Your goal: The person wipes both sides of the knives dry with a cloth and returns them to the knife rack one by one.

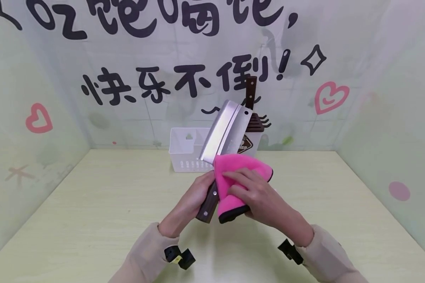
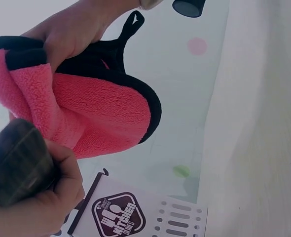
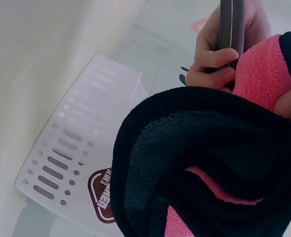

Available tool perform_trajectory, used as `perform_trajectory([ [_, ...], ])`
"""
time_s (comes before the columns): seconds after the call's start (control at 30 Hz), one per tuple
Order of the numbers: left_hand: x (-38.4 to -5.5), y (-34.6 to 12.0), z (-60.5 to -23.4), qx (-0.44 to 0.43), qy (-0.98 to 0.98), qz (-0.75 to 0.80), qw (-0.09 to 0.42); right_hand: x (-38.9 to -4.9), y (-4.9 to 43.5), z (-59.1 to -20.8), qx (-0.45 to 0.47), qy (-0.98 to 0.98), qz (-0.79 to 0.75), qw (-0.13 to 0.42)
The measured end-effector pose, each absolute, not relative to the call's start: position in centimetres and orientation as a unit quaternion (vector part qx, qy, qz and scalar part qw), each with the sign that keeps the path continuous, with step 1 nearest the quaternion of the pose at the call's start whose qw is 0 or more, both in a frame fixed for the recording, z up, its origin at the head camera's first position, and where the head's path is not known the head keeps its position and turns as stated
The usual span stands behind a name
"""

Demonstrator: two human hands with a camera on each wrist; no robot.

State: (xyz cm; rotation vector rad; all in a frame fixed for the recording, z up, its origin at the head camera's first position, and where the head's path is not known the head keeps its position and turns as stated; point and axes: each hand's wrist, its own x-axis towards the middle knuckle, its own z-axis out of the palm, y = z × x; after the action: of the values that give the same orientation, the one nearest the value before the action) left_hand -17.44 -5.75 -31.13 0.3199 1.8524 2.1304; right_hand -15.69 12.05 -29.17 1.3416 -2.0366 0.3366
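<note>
So the cleaver (image 1: 227,129) is up in the air over the table (image 1: 92,212), left hand (image 1: 194,192) with its grip wrapped round the dark handle (image 1: 208,204), probably to keep it steady, blade away from the body. Right hand (image 1: 258,192) has its grip curled onto a pink cloth (image 1: 241,160), likely padding fingers from the steel. White rack (image 1: 182,164) behind: another knife handle (image 1: 250,92) pokes up by its brown slotted top (image 1: 255,125); can't tell what's inside otherwise.
</note>
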Motion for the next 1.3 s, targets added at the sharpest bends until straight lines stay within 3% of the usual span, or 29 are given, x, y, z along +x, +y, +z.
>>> perform_trajectory([
  [0.63, -17.5, -5.8, -31.6, 0.078, 0.615, 0.775, 0.125, -13.8, 10.9, -29.4, 0.563, -0.734, 0.075, 0.372],
  [0.97, -17.4, -5.7, -31.3, 0.064, 0.556, 0.815, 0.151, -12.3, 10.7, -29.8, 0.581, -0.731, 0.053, 0.355],
  [1.3, -17.1, -5.9, -31.1, 0.071, 0.549, 0.821, 0.135, -11.4, 10.3, -29.9, 0.593, -0.718, 0.02, 0.365],
])
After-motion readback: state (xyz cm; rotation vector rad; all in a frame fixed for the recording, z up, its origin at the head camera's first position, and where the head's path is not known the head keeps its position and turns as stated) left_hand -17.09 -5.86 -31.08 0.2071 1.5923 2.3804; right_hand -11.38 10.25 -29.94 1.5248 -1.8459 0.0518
